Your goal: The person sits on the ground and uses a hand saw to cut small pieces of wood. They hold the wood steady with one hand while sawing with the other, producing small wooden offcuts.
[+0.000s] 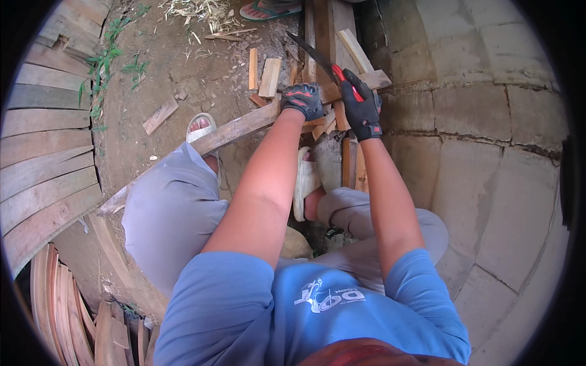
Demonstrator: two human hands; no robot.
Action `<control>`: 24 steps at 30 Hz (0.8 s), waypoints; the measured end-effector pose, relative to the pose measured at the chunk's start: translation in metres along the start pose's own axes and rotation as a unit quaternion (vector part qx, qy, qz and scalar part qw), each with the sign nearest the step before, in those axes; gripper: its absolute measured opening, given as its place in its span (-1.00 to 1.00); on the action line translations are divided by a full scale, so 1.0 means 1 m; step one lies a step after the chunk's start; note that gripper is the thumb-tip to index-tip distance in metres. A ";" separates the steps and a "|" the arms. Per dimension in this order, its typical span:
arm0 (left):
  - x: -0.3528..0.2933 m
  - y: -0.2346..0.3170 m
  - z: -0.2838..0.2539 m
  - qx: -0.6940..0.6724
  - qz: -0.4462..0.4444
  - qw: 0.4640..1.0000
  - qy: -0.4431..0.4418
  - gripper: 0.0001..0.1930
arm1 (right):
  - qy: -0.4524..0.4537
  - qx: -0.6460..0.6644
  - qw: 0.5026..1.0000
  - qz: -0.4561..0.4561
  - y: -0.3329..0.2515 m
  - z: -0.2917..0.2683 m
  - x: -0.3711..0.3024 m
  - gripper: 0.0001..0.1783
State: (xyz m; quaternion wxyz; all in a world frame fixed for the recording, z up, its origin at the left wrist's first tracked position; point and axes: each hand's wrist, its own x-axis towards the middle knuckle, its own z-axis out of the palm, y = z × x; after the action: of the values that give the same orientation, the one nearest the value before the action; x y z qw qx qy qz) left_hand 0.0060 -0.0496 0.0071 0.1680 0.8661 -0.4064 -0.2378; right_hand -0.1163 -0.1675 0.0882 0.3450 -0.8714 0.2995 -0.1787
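Observation:
My right hand (361,107), in a black and red glove, is closed round the red handle of a handsaw (313,53). The saw's dark blade points away and to the left, beyond a long wooden plank (239,127). That plank slants from my left knee up to the right, across other timber. My left hand (302,100), gloved alike, is closed over the plank to the left of the saw. Its fingertips are partly hidden. Whether the blade touches the wood, I cannot tell.
Several short offcuts (270,77) lie beyond the plank, near a thick beam (342,36). A block wall (470,113) closes the right side. Boards (49,146) line the left. At the top, another person's sandalled foot (270,11) stands near wood shavings (204,12).

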 end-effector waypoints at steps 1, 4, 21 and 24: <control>-0.001 0.002 0.001 -0.003 0.003 1.000 -0.005 -0.57 | -0.003 -0.009 1.000 -0.009 0.001 -0.002 0.003 -0.53; -0.003 0.003 0.003 -0.012 -0.005 1.000 0.020 -0.59 | -0.019 -0.040 0.999 -0.022 0.001 0.000 0.023 -0.52; -0.002 0.003 0.000 -0.041 -0.011 0.999 -0.023 -0.52 | -0.017 -0.096 0.995 -0.011 -0.056 -0.110 -0.091 -0.55; 0.002 -0.012 0.003 -0.046 -0.030 0.998 -0.041 -0.47 | -0.060 -0.072 0.980 0.173 -0.114 -0.168 -0.140 -0.55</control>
State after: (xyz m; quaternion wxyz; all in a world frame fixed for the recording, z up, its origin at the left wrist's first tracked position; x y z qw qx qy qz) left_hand 0.0131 -0.0443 -0.0018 0.1832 0.8589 -0.3754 -0.2964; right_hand -0.2637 -0.0939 0.2716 0.3240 -0.8382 0.4367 -0.0418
